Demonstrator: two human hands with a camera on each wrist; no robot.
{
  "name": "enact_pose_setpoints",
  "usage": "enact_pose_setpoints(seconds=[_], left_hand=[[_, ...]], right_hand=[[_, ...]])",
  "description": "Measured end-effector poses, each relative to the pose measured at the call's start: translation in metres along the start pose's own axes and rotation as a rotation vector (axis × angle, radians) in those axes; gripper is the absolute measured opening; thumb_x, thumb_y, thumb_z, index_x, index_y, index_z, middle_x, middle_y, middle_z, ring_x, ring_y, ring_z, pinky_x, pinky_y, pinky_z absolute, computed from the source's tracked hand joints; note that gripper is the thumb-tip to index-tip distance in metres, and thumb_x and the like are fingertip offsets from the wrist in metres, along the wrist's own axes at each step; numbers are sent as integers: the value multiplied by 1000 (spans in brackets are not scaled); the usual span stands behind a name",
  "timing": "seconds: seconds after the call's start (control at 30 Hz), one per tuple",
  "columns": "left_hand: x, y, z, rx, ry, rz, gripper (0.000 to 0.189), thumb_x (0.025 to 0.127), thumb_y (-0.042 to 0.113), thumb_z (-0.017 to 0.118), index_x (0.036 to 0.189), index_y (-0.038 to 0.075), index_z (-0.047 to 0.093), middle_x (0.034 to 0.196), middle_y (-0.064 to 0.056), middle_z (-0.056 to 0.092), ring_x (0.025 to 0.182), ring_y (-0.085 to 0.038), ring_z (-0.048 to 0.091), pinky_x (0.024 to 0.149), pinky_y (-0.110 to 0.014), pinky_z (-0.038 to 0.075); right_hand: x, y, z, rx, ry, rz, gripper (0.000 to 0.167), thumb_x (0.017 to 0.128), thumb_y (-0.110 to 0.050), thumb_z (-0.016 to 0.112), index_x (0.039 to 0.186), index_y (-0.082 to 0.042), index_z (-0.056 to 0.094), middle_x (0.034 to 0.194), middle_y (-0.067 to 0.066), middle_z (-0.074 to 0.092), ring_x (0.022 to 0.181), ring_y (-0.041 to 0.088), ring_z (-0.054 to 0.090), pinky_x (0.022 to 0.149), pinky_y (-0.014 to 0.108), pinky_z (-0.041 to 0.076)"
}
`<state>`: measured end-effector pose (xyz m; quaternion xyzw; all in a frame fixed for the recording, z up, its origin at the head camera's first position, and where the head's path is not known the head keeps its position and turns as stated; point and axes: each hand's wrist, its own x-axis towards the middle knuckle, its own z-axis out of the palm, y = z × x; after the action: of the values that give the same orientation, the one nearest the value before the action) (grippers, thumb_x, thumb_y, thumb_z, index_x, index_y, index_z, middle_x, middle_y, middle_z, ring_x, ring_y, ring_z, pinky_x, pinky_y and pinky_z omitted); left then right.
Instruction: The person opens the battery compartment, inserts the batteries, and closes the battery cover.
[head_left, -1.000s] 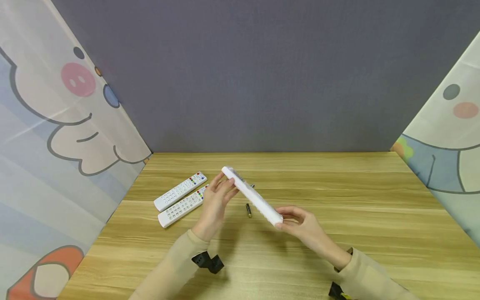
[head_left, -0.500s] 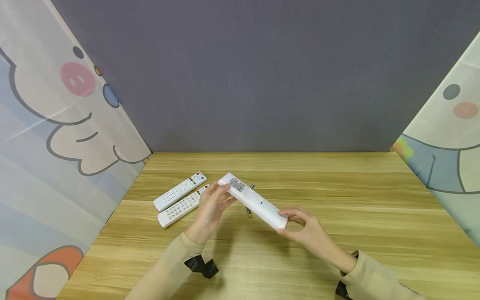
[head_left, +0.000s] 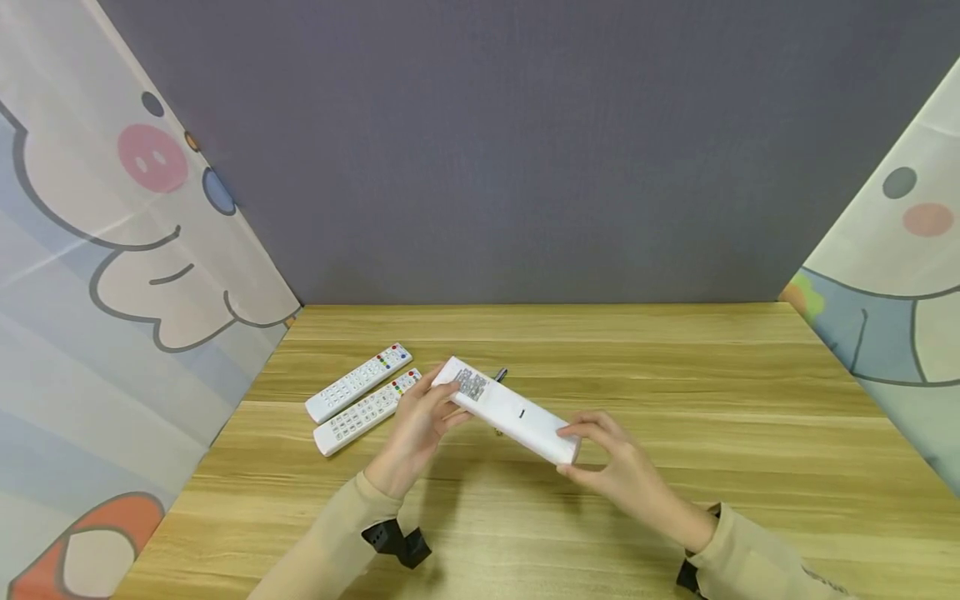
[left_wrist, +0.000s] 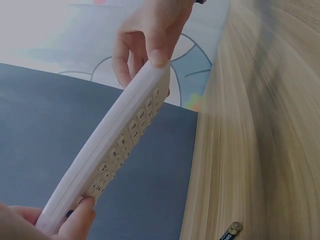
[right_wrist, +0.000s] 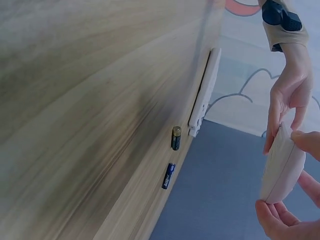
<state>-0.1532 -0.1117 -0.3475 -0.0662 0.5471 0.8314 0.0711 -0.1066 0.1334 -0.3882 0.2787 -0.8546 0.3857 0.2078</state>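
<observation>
A white remote control (head_left: 517,421) is held above the table in both hands, its back with a grey printed label turned up. My left hand (head_left: 412,429) grips the far left end, thumb over the label. At the near right end, my right hand (head_left: 621,467) pinches the remote between thumb and fingers. The left wrist view shows its buttons (left_wrist: 120,142) on the underside. Behind it on the table lie two batteries, a blue one (right_wrist: 168,176) and a dark one with a gold end (right_wrist: 176,138); in the head view the remote partly hides them.
Two more white remotes, an upper one (head_left: 358,383) and a lower one (head_left: 367,412), lie side by side, buttons up, left of my left hand. A grey panel (head_left: 540,167) stands along the back edge of the wooden table (head_left: 712,392). Printed cloths hang at both sides.
The held remote has rolled from edge-on to showing its back, and its left end has dropped. Both hands still hold it and have shifted only slightly.
</observation>
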Motion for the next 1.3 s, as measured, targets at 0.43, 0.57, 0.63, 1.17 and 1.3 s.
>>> enact_pose_setpoints(seconds=[0.43, 0.57, 0.63, 1.17, 1.3], left_hand=[[0, -4, -2, -24, 24, -12, 48, 86, -2, 47, 132, -1, 32, 93, -10, 57, 69, -17, 63, 65, -28, 54], [-1, -4, -2, -24, 33, -2, 48, 86, -3, 47, 131, -2, 33, 91, -9, 57, 67, -17, 63, 64, -28, 54], [-1, -3, -2, -26, 33, -1, 48, 85, -3, 47, 131, -2, 33, 91, -9, 58, 67, -17, 63, 64, -28, 54], [-5, 0, -3, 1, -8, 2, 47, 85, -3, 48, 130, -3, 35, 97, -12, 58, 72, -18, 63, 67, -29, 54], [-5, 0, -1, 7, -26, -4, 46, 85, -3, 48, 130, -3, 36, 97, -12, 58, 71, -17, 63, 66, -29, 54]], right_hand=[[0, 5, 2, -29, 44, -197, 38, 65, -23, 77, 95, -6, 62, 100, 9, 53, 91, 21, 51, 83, 13, 44], [0, 5, 3, -27, 36, -192, 39, 65, -23, 77, 97, -7, 62, 100, 9, 52, 91, 20, 50, 80, 19, 48], [0, 5, 3, -24, 30, -187, 40, 64, -21, 78, 97, -7, 62, 101, 9, 52, 91, 20, 51, 79, 21, 49], [14, -4, 2, 72, -119, -27, 44, 62, -15, 78, 103, -14, 61, 110, 5, 52, 99, 19, 52, 77, 31, 51], [19, -6, 3, 111, -158, 1, 45, 65, -16, 78, 106, -14, 60, 112, 8, 52, 99, 18, 51, 78, 31, 51]])
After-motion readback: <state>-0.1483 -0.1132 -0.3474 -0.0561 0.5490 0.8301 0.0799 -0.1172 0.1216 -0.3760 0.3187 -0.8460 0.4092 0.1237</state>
